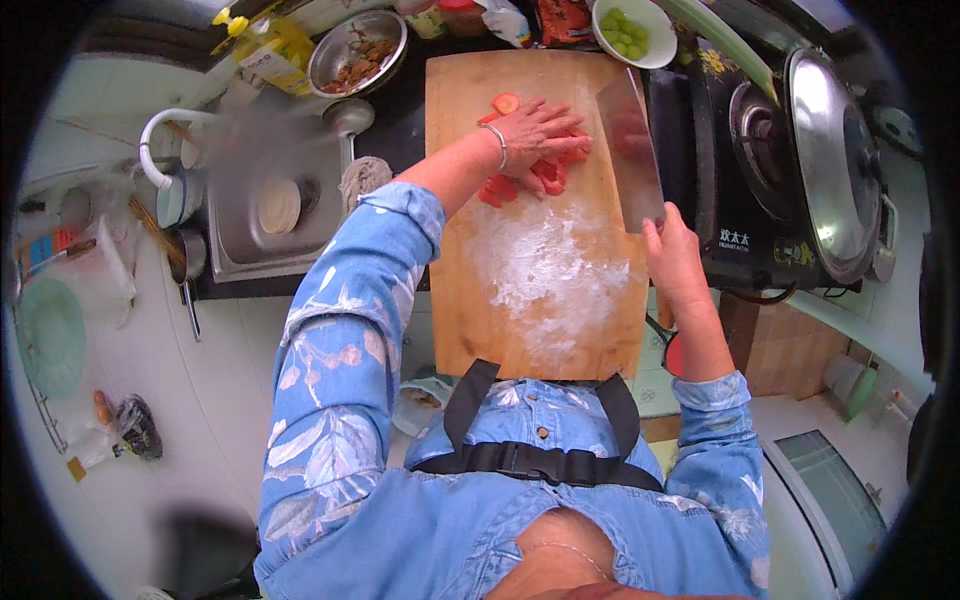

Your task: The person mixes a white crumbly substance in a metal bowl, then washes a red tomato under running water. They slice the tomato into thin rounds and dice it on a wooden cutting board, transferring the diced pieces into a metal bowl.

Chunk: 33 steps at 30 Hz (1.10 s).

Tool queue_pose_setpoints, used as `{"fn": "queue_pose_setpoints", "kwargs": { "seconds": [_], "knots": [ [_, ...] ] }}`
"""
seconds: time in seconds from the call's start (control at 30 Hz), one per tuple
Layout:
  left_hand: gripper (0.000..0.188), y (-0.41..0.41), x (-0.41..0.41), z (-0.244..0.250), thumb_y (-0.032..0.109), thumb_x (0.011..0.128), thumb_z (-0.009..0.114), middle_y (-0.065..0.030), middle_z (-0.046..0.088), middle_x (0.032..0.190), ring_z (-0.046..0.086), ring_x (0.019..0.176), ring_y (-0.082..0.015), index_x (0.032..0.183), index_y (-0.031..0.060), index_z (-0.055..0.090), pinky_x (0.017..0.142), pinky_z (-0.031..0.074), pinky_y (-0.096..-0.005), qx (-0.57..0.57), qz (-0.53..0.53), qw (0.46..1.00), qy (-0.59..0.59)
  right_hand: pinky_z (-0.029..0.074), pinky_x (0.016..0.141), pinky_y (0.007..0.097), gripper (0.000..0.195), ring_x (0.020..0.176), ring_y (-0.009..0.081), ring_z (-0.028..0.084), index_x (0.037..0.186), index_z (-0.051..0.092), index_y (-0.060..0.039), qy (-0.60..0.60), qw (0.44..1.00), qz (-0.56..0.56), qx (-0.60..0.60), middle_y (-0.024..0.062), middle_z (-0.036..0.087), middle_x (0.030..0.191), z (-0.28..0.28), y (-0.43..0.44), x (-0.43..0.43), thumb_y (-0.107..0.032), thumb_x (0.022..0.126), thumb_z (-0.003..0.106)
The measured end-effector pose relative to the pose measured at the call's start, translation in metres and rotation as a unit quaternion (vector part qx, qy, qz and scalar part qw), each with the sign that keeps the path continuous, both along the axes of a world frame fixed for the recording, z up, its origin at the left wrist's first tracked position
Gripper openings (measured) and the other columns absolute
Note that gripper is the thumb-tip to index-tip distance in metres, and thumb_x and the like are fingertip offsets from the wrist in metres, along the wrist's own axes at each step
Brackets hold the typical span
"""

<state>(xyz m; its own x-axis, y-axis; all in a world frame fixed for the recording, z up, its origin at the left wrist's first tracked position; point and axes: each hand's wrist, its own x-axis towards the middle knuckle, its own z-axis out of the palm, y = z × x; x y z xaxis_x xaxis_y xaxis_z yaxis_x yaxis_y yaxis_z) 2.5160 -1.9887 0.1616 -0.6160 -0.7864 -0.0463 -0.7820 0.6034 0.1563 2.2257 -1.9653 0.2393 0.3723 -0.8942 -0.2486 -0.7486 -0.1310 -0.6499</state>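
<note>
My left hand (544,139) lies palm down over a pile of cut red pieces (551,178), which look like tomato. Its fingers are spread and hide part of the pile. A round orange-red slice (505,103) rests just beyond the wrist. In my right hand (673,251) is the handle end of a cleaver (631,157). The broad metal blade stretches away from me along the right side of the wooden cutting board (457,300), apart from the red pieces. White powder (551,277) is smeared over the board's nearer half.
Left of the board are a sink (240,247), a ladle (349,120) and a metal bowl (358,56) of brown food. A bowl (660,56) of green pieces stands at the far right corner. A gas stove (731,202) and a large pan lid (829,165) are on the right.
</note>
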Motion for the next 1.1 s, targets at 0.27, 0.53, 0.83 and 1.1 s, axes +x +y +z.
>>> {"fn": "queue_pose_setpoints", "kwargs": {
  "seconds": [0.27,0.53,0.83,1.1],
  "knots": [
    [0.070,0.016,-0.027,-0.018,0.052,0.069,0.073,-0.0129,0.056,0.113,0.051,0.107,-0.0310,0.121,0.0104,0.054,0.095,0.040,-0.0409,-0.030,0.322,0.945,0.045,0.048,0.072,0.0503,0.064,0.080,0.0452,0.061,0.145,0.024,-0.0109,-0.025,0.996,0.055,0.064,0.0285,0.062,0.081,0.009,0.004,0.013,-0.005,0.089,0.054],
    [0.078,0.015,-0.017,-0.003,0.060,0.075,0.064,-0.0236,0.035,0.143,0.031,0.133,-0.0389,0.133,0.0100,0.047,0.107,0.029,-0.0461,-0.132,0.498,0.857,0.009,0.049,0.067,0.0513,0.077,0.072,0.0442,0.061,0.150,0.018,-0.0233,0.017,0.986,0.130,-0.102,0.0257,0.060,0.073,0.004,0.000,0.027,0.000,0.084,0.052],
    [0.072,0.052,-0.015,-0.024,0.038,0.076,0.071,-0.0217,0.047,0.130,0.043,0.120,-0.0398,0.134,0.0035,0.045,0.106,0.033,-0.0440,-0.006,0.377,0.906,0.192,0.050,0.066,0.0516,0.082,0.069,0.0421,0.062,0.150,0.016,-0.0314,0.058,0.979,0.182,-0.072,0.0244,0.059,0.071,-0.001,-0.018,0.050,0.002,0.083,0.049],
    [0.072,0.068,-0.017,-0.023,0.033,0.073,0.073,-0.0228,0.043,0.132,0.041,0.122,-0.0392,0.136,0.0103,0.044,0.105,0.035,-0.0442,-0.078,0.407,0.890,0.189,0.049,0.066,0.0512,0.081,0.075,0.0446,0.061,0.148,0.017,-0.0366,0.035,0.973,0.202,-0.103,0.0292,0.059,0.078,0.012,-0.021,0.063,-0.001,0.084,0.051]
  ]
}}
